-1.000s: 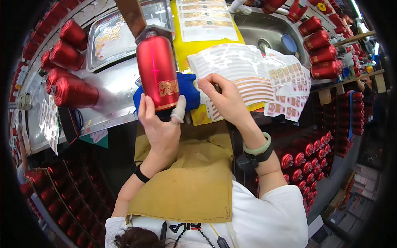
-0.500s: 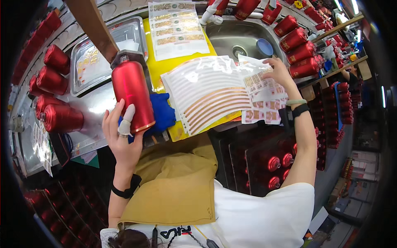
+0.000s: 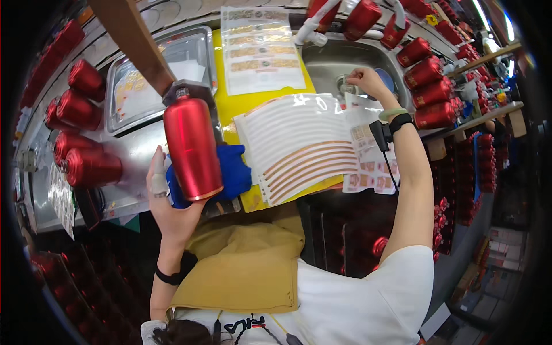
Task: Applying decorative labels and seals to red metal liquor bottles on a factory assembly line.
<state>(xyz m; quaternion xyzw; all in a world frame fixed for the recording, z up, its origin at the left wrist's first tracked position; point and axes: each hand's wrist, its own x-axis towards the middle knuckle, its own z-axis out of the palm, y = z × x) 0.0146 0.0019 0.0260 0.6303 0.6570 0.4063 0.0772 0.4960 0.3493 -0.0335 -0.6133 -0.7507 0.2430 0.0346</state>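
Observation:
A glossy red metal bottle (image 3: 191,149) lies tilted left of centre, its neck end against a dark hexagonal holder (image 3: 183,92) on a wooden arm. My left hand (image 3: 175,215) grips its lower end, thumb by the base; white wraps cover at least one finger. Part of the hand is behind the bottle. A blue cloth (image 3: 234,169) lies beside and behind the bottle. Over the steel sink (image 3: 322,60), my right hand (image 3: 371,83) has its fingers pinched together near the drain; what they hold is too small to make out. Below its wrist lie small printed decal sheets (image 3: 368,149).
A white sheet with curved gold stripes (image 3: 299,149) lies on a yellow board (image 3: 233,69), with a gold-patterned sheet (image 3: 261,52) behind. A metal tray (image 3: 161,69) stands to the left. Several red bottles (image 3: 86,109) line both sides. A white faucet (image 3: 313,34) juts over the sink.
My right hand has moved from the small decal sheets up and left over the sink. My left hand has shifted lower around the bottle's base. The view has shifted slightly.

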